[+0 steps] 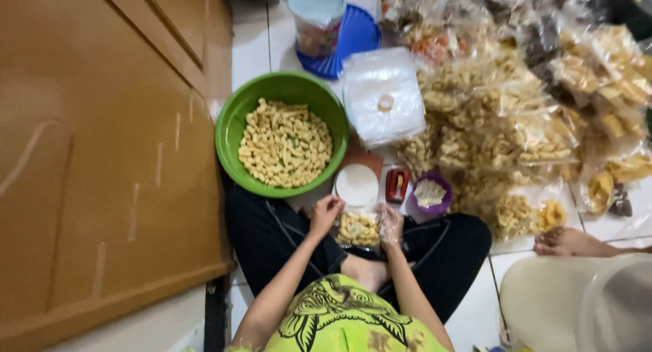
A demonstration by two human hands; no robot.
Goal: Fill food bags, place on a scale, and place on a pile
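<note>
Nearest the camera, lap: a person sits cross-legged on the white tiled floor in dark trousers and a yellow-green patterned top, both forearms reaching forward over the knees.
Left hand: fingers curled shut at the top left edge of a small clear bag, pinching its rim.
Right hand: seen through thin plastic, fingers bent and closed on the right side of the same bag, holding it up.
Small clear bag: held between the two hands just above the lap, partly filled with pale yellow puffed snacks.
Just beyond the hands: a round white lid lies flat on the floor, touching the rim of the green bowl; beside it on the right a small red tape dispenser, then a purple cup with something white inside.
Green bowl: large, round, on the floor ahead and to the left of the hands, holding a heap of the same pale yellow snacks.
Stack of clear bags: flat, empty, just right of the bowl, with a small ring lying on top.
Right side: a wide pile of filled snack bags spreads across the floor; another person's bare foot rests near its lower edge.
Far end: a blue lid with a clear jar standing on it.
Left side: a brown wooden door.
</note>
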